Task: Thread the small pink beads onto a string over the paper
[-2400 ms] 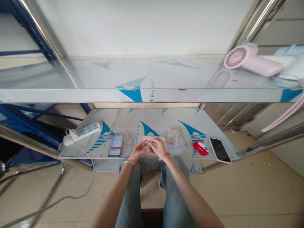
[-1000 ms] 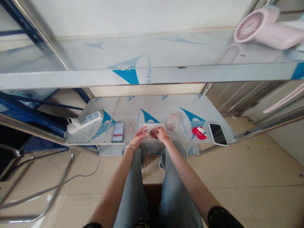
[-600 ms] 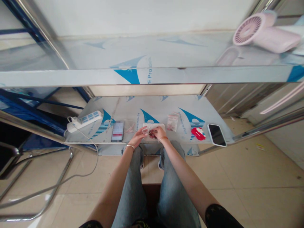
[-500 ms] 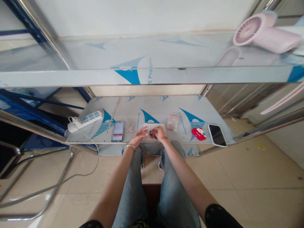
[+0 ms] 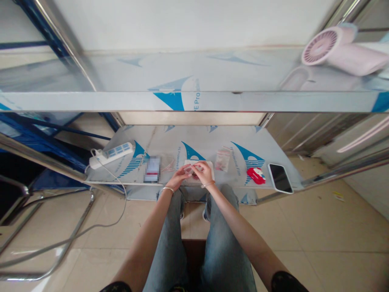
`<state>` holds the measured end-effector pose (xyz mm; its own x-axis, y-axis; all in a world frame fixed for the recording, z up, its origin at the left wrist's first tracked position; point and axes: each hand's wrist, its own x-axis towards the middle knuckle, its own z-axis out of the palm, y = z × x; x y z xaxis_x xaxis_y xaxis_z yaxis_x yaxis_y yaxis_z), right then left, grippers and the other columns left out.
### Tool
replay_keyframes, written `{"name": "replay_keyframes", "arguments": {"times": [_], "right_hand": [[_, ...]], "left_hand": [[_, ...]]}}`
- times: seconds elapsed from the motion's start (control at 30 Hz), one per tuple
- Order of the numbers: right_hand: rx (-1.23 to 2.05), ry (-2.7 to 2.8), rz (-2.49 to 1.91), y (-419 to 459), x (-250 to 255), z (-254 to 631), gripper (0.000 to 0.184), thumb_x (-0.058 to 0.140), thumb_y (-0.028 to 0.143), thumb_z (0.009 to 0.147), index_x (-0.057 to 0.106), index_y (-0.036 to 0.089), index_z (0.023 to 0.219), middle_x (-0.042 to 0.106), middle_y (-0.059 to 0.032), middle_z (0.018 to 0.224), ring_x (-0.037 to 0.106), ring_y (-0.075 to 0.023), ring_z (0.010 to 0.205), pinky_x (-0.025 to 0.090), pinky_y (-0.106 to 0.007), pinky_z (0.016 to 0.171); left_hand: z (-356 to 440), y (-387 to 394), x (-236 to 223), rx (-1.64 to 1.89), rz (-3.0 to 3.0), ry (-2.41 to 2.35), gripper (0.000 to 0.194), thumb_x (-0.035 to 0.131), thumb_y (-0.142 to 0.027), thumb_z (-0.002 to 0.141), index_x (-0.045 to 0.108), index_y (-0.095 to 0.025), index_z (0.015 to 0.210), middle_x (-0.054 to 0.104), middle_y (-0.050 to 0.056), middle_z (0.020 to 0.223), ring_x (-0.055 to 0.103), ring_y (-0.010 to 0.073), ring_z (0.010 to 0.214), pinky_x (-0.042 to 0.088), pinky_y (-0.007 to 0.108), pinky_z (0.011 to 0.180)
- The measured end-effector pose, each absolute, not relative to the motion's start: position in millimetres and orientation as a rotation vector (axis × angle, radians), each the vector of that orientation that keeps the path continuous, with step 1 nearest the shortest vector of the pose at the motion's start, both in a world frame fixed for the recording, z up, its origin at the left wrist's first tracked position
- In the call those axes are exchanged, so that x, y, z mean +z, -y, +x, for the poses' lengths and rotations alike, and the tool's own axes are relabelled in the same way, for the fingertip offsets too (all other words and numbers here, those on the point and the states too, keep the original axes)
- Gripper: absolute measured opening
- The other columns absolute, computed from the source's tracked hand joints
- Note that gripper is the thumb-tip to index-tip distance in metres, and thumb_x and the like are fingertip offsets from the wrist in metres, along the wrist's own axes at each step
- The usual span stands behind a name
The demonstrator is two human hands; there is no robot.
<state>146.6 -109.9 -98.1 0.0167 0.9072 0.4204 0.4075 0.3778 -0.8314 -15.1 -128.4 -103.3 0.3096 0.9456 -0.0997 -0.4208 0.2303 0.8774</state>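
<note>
My left hand (image 5: 181, 175) is closed, its fingertips pinching a small clear plastic piece (image 5: 189, 169); whether it is a bag or a little container I cannot tell. My right hand (image 5: 204, 173) meets it from the right, thumb and fingers pressed together at its edge. What those right fingers hold, if anything, is too small to see. Beneath both hands lies a white tray (image 5: 212, 165), partly covered by them. Small dark reddish pieces (image 5: 195, 176) show on it below the right fingers.
Right of the tray are a clear zip bag (image 5: 222, 160), a red character-shaped item (image 5: 256, 175) and a phone (image 5: 281, 178). To the left lie a thin clear bag (image 5: 167, 163), a blurred-out screen (image 5: 152, 169) and a power strip (image 5: 112, 155). An upper shelf (image 5: 121, 101) overhangs, bearing a pink fan (image 5: 322, 46).
My right hand has lifted from the reddish pieces on the tray and moved to the clear piece at my left fingertips. The whole view has shifted slightly.
</note>
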Motion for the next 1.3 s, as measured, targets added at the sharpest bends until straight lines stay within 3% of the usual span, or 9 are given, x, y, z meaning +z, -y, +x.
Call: {"name": "replay_keyframes", "arguments": {"times": [0.13, 0.33, 0.47, 0.57, 0.97, 1.17, 1.3], "right_hand": [[0.578, 1.717, -1.165, 107.1, -96.1, 140.2, 0.017, 0.067, 0.033, 0.084, 0.072, 0.018, 0.08, 0.067, -0.0067, 0.086, 0.061, -0.018, 0.093, 0.047, -0.03, 0.09], [0.533, 1.596, -1.429, 92.0, -118.8, 163.7, 0.025, 0.051, 0.028, 0.093, 0.071, 0.015, 0.1, 0.068, -0.0102, 0.099, 0.062, -0.017, 0.087, 0.05, -0.03, 0.085], [0.634, 1.835, -1.574, 81.5, -134.8, 179.4, 0.027, 0.056, 0.007, 0.082, 0.074, 0.015, 0.101, 0.069, -0.0101, 0.106, 0.063, -0.0182, 0.1, 0.047, -0.032, 0.096], [0.676, 2.017, -1.596, 80.1, -141.0, 179.3, 0.032, 0.056, 0.002, 0.08, 0.077, 0.016, 0.1, 0.07, -0.0097, 0.103, 0.063, -0.0193, 0.101, 0.046, -0.031, 0.098], [0.683, 2.038, -1.658, 82.9, -142.8, 179.8, 0.015, 0.069, 0.02, 0.082, 0.077, 0.011, 0.092, 0.072, -0.0113, 0.094, 0.065, -0.0192, 0.088, 0.049, -0.027, 0.084], [0.567, 2.105, -1.838, 93.6, -135.0, 178.4, 0.029, 0.065, 0.036, 0.087, 0.076, 0.011, 0.079, 0.071, -0.0148, 0.086, 0.065, -0.0209, 0.081, 0.047, -0.027, 0.077], [0.515, 2.162, -1.849, 96.8, -131.9, 175.4, 0.03, 0.061, 0.036, 0.089, 0.076, 0.012, 0.079, 0.072, -0.0155, 0.085, 0.065, -0.0222, 0.082, 0.047, -0.027, 0.077]], "left_hand": [[-14.3, 127.6, -104.0, 1.089, 0.885, -0.717, 0.054, 0.086, -0.022, 0.06, 0.071, -0.023, 0.112, 0.066, 0.007, 0.125, 0.049, 0.0292, 0.128, 0.031, 0.042, 0.109], [-15.8, 127.5, -105.7, 1.046, 0.856, -0.764, 0.057, 0.086, -0.023, 0.061, 0.07, -0.023, 0.115, 0.067, 0.008, 0.122, 0.05, 0.0286, 0.127, 0.029, 0.043, 0.109], [-16.7, 129.0, -103.9, 1.043, 0.857, -0.785, 0.055, 0.086, -0.023, 0.061, 0.071, -0.024, 0.114, 0.067, 0.008, 0.121, 0.049, 0.0288, 0.127, 0.028, 0.043, 0.108], [-16.9, 130.0, -102.8, 1.043, 0.855, -0.786, 0.056, 0.086, -0.024, 0.062, 0.07, -0.025, 0.115, 0.067, 0.008, 0.121, 0.051, 0.0281, 0.124, 0.028, 0.043, 0.108], [-17.2, 129.0, -106.6, 1.048, 0.858, -0.795, 0.057, 0.086, -0.026, 0.061, 0.07, -0.024, 0.116, 0.068, 0.009, 0.121, 0.05, 0.0294, 0.127, 0.029, 0.043, 0.108], [-17.3, 130.0, -106.3, 1.03, 0.879, -0.813, 0.063, 0.084, -0.028, 0.063, 0.066, -0.023, 0.124, 0.064, 0.012, 0.128, 0.046, 0.0314, 0.131, 0.028, 0.047, 0.11], [-16.8, 130.5, -104.8, 1.042, 0.848, -0.799, 0.064, 0.086, -0.025, 0.062, 0.066, -0.02, 0.123, 0.065, 0.012, 0.125, 0.042, 0.0365, 0.132, 0.027, 0.048, 0.109]]}}
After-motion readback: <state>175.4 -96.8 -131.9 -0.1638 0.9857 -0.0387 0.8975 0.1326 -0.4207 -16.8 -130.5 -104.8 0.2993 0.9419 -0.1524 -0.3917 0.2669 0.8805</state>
